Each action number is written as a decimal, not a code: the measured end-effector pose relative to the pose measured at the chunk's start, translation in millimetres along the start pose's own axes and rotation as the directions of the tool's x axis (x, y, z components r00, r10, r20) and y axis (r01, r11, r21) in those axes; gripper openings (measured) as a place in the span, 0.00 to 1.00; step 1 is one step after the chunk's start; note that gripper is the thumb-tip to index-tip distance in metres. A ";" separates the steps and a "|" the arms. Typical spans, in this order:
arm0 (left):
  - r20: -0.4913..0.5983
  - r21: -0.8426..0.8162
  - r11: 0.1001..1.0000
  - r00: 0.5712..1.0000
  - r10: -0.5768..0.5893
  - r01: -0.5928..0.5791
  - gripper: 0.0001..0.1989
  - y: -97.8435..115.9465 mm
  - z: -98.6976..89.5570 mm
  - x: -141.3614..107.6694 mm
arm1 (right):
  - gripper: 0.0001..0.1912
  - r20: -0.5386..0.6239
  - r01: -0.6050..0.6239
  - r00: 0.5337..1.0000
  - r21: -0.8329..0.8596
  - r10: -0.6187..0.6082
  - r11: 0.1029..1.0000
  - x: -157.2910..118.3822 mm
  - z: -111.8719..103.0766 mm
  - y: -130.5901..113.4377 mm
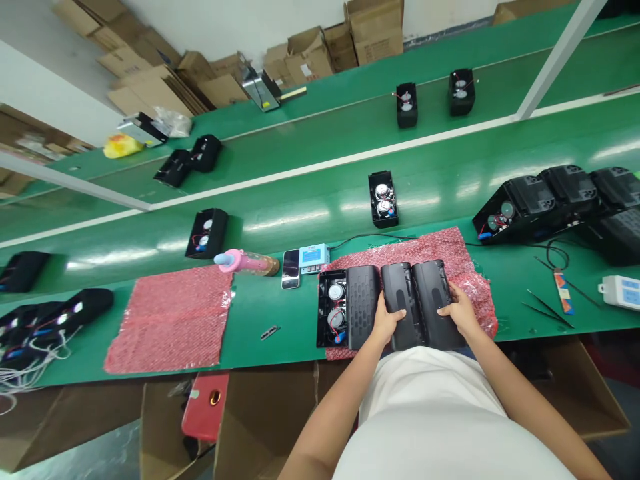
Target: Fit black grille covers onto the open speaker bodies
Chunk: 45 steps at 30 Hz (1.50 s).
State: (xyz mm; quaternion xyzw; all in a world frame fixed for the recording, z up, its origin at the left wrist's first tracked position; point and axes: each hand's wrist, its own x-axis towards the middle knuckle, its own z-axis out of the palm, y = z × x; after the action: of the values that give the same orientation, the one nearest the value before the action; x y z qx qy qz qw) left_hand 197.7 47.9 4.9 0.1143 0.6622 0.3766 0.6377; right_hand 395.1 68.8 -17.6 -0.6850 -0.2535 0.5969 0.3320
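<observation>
- The left hand (389, 321) is closed on the left edge of the inner black case (404, 307), its thumb lying across the top face.
- The right hand (460, 311) is closed on the right side of the outer black case (434, 293), thumb on top and fingers over the edge.
- These two cases lie side by side near the front edge of the green tabletop (260, 300), close to the person's white shirt (445, 413).
- Just left of the left hand is a black cover with a honeycomb-like pattern (363, 308); beside it sits an open case (325, 327) showing two round speakers (337, 303), red wires and a blue connector (339, 337).
- Pink bubble wrap (477, 287) spreads under and behind this row.
- Behind and left of the row are a light-blue box (314, 257), a phone (291, 269) and a bottle with a pink lid (250, 263); a small dark metal item (270, 332) lies nearer the front.
- Farther left lies another pink sheet (170, 320), then a group of black cases with white cables (40, 353).
- On the right are dark tweezers (547, 308), an orange-and-blue packet (563, 291), a white device (623, 291) and, behind them, a row of black housings (535, 200).
- Beyond the row in front of the person, another open speaker case (383, 199) stands on the green strip (300, 213).
</observation>
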 end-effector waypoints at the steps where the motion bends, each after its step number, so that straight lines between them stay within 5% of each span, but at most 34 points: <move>1: 0.000 0.001 1.000 1.000 -0.001 0.001 0.46 -0.5 -0.3 0.3 | 0.20 0.007 -0.003 1.000 0.004 0.003 1.000 0.4 -1.1 0.4; 45: -0.102 -0.028 1.000 0.995 -0.006 0.003 0.44 -1.8 2.7 0.3 | 0.20 0.007 0.013 1.000 0.023 -0.013 1.000 -5.7 0.3 3.3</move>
State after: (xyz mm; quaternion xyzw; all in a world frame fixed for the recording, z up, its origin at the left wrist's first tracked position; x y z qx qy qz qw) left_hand 200.7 47.8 3.8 0.0845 0.6888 0.3900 0.6053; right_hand 393.8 62.4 -16.5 -0.6773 -0.2521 0.6001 0.3428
